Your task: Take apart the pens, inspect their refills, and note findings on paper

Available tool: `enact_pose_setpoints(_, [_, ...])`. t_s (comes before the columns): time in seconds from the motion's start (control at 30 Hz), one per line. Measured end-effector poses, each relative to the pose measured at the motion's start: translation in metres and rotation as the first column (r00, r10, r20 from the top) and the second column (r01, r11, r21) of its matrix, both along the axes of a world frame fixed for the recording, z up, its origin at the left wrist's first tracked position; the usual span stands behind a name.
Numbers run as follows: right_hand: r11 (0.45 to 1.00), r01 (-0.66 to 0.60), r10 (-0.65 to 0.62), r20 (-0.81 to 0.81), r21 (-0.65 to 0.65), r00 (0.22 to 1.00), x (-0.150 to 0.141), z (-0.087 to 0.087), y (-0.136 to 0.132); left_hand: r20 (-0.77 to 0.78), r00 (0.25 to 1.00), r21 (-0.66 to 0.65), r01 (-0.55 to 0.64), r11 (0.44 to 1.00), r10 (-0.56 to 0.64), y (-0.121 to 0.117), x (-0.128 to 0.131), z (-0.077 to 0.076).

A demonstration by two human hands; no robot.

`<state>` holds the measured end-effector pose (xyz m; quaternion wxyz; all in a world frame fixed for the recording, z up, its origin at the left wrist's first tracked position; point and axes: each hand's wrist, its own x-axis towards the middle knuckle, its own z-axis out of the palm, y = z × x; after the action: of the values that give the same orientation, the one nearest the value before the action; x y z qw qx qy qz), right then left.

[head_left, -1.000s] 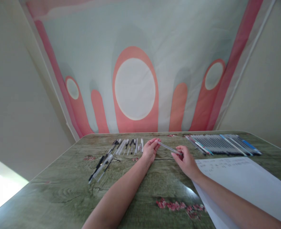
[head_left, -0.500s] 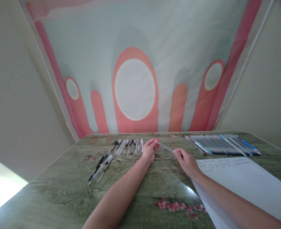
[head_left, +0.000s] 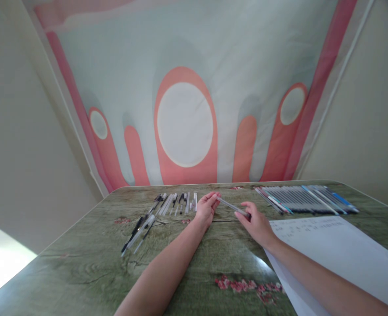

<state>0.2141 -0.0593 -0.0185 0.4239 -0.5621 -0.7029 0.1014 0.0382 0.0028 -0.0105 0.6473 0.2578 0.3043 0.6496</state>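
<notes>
A thin clear pen (head_left: 231, 205) is held between both my hands above the green wood-patterned table (head_left: 82, 263). My left hand (head_left: 207, 207) pinches its far end with curled fingers. My right hand (head_left: 256, 221) grips the near end with closed fingers. Just left of my left hand lies a row of clear pen barrels and small black parts (head_left: 177, 202). Further left, a few black and clear pens (head_left: 138, 230) lie slanted on the table.
A long row of several assembled pens (head_left: 306, 199) lies at the table's far right. A white sheet of paper (head_left: 342, 254) sits under my right forearm. A pink and pale cloth banner (head_left: 185, 123) hangs behind the table.
My right hand slid slightly along the pen and back. Both hands stay on the pen; the view shifted a little.
</notes>
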Motion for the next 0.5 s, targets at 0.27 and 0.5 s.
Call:
enact_pose_setpoints(0.27, [1.000,-0.018,0.019,0.119,-0.010,0.993,-0.0012,0.0030,-0.0033,0.001,1.000,-0.005,-0.006,1.000,0.006,0.0009,0.0006,0.0005])
enact_pose_setpoints(0.5, [0.999,-0.025,0.025,-0.009,-0.023,1.000,0.0002,0.0035,-0.0024,-0.004,1.000,-0.007,-0.029,1.000,0.029,0.0034,-0.0011,-0.0040])
